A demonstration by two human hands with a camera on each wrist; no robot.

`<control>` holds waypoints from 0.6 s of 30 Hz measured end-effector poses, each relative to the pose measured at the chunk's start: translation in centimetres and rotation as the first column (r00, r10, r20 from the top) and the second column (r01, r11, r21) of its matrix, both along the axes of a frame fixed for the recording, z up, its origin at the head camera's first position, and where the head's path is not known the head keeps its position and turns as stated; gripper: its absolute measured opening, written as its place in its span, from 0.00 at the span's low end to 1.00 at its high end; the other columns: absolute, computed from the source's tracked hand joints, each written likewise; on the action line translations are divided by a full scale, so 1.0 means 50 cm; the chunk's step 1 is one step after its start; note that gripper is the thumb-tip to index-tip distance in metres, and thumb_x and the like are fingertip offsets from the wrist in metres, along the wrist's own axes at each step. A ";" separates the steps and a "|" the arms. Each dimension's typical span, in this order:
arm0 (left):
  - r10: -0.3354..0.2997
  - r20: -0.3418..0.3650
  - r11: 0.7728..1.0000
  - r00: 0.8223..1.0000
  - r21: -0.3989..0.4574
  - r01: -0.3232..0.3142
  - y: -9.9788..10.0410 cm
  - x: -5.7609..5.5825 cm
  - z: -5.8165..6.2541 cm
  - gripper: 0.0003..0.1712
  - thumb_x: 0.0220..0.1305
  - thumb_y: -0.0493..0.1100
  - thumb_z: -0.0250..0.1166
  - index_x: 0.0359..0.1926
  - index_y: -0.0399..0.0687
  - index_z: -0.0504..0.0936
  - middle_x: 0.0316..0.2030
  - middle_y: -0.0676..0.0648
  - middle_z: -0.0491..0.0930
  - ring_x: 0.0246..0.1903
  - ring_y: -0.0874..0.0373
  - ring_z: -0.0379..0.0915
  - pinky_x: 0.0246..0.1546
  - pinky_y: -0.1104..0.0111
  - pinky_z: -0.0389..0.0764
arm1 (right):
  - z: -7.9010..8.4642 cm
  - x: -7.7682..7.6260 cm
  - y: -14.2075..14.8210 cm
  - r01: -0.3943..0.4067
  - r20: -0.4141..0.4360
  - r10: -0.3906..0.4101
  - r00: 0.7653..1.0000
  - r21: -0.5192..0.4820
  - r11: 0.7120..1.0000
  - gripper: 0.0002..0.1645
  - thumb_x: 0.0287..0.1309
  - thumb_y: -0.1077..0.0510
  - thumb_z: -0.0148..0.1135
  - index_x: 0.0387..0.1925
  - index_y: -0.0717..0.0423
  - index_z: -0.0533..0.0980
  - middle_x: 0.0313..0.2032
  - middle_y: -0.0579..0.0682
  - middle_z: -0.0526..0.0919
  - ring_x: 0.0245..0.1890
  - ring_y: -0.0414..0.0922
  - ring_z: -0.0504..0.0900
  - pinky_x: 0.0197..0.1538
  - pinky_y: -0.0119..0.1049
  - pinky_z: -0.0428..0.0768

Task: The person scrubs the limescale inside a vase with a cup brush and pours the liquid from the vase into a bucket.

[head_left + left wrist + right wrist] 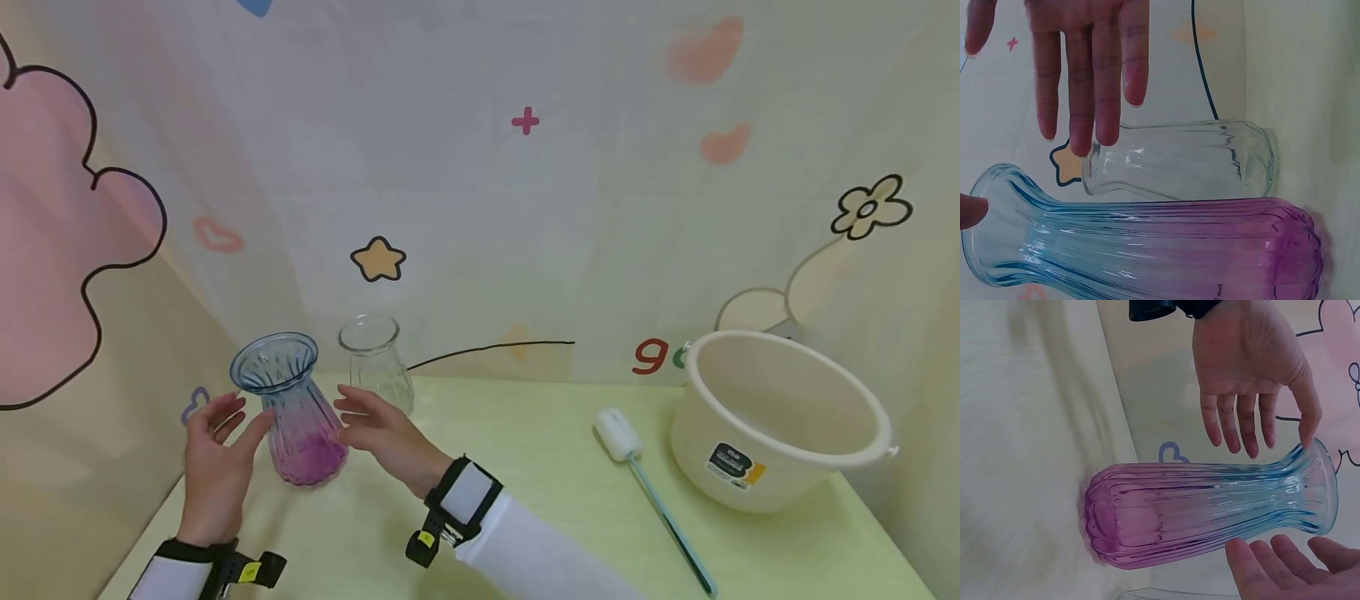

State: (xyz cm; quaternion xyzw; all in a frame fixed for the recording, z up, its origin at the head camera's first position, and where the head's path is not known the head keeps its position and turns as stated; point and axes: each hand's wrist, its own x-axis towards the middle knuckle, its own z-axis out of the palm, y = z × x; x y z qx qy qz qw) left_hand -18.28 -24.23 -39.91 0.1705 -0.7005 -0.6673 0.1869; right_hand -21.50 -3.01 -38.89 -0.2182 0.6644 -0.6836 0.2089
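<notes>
A person's left hand [217, 475] and right hand [393, 437], fingers loosely extended, gripping nothing, either side of a ribbed blue-and-purple glass vase [303, 425], standing on a pale yellow-green table [517, 467], clear glass vase [384, 375] behind

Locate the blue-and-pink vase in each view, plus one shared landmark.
Head: blue-and-pink vase left of centre, mouth up.
Left wrist: lower half, sideways, mouth left, cut off by the bottom edge.
Right wrist: central, sideways, mouth right.
Landmark: right hand, right of it in head, above in left wrist, below in right wrist.
</notes>
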 end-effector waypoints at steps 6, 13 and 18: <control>-0.121 0.026 0.990 0.992 -0.067 0.122 -0.005 -0.028 -0.005 0.54 0.68 0.48 0.71 0.81 0.47 0.45 0.80 0.43 0.50 0.80 0.44 0.43 0.80 0.45 0.50 | 0.007 -0.021 -0.032 0.024 -0.008 -0.024 1.000 0.082 0.996 0.47 0.65 0.56 0.61 0.81 0.46 0.53 0.78 0.50 0.63 0.79 0.52 0.60 0.78 0.59 0.63; -0.197 -0.030 0.976 0.980 -0.102 0.194 -0.001 -0.060 -0.027 0.57 0.65 0.45 0.74 0.81 0.48 0.44 0.81 0.41 0.50 0.81 0.42 0.42 0.78 0.37 0.51 | 0.000 -0.038 -0.055 0.027 -0.006 -0.026 1.000 0.137 0.990 0.51 0.61 0.55 0.63 0.82 0.42 0.52 0.80 0.43 0.58 0.82 0.50 0.53 0.79 0.61 0.59; -0.207 -0.081 0.974 0.975 -0.105 0.199 0.007 -0.076 -0.031 0.55 0.63 0.41 0.76 0.80 0.52 0.48 0.77 0.44 0.59 0.77 0.49 0.53 0.76 0.42 0.59 | -0.002 -0.041 -0.065 0.009 -0.013 -0.007 1.000 0.131 0.991 0.50 0.62 0.56 0.62 0.82 0.41 0.52 0.81 0.42 0.55 0.83 0.51 0.51 0.78 0.63 0.57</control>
